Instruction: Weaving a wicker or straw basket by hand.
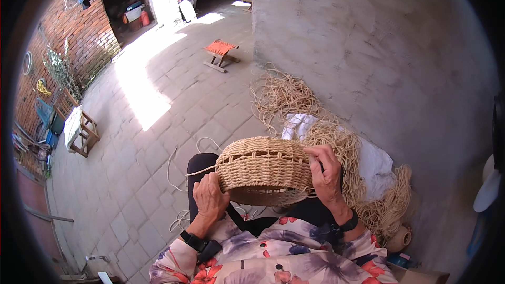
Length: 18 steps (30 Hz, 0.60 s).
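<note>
A round woven basket point(263, 171) of tan cord rests tilted over my lap, its open mouth turned toward me. A row of gaps runs around its upper wall. My left hand point(209, 198) grips the lower left rim, fingers curled, the thumb side against the weave. At the basket's right side, my right hand point(326, 174) holds the wall with bent fingers. A loose strand of cord point(201, 170) sticks out leftward from the basket above my left hand and trails down beside my knee. The basket's far side is hidden.
Heaps of loose tan cord point(286, 94) lie along the grey wall point(368, 31), partly over white sacking point(374, 165). An orange-topped folding stool point(221, 48) stands ahead on the paving. To the left are a wooden chair point(84, 131) and a brick wall point(73, 26).
</note>
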Motion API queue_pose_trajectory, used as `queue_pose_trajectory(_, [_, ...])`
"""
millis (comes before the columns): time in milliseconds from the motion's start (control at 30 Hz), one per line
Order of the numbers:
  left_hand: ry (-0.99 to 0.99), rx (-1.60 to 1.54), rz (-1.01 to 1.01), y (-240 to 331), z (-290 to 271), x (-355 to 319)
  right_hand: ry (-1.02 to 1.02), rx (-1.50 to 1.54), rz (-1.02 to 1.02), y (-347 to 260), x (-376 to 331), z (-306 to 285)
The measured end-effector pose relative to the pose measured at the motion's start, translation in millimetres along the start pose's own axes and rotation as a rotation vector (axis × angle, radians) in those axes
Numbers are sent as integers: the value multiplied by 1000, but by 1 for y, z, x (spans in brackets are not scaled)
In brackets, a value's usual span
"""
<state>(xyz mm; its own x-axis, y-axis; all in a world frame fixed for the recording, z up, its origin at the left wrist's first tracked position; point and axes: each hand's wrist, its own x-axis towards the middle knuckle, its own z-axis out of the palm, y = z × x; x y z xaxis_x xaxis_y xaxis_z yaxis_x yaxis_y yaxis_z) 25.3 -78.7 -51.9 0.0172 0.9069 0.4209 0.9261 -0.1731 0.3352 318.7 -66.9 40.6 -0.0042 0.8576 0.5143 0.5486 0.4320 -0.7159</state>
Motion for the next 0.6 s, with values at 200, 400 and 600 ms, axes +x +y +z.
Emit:
queue_pose_trajectory(200, [35, -10, 16, -3, 8, 1, -96, -125, -129, 11, -1, 21])
queue_pose_trajectory(400, [73, -143, 70, 2, 4, -10, -2, 102, 25, 30, -27, 34])
queue_pose_trajectory(600, [105, -136, 318, 7, -1, 3, -35, -36, 90, 70, -63, 39])
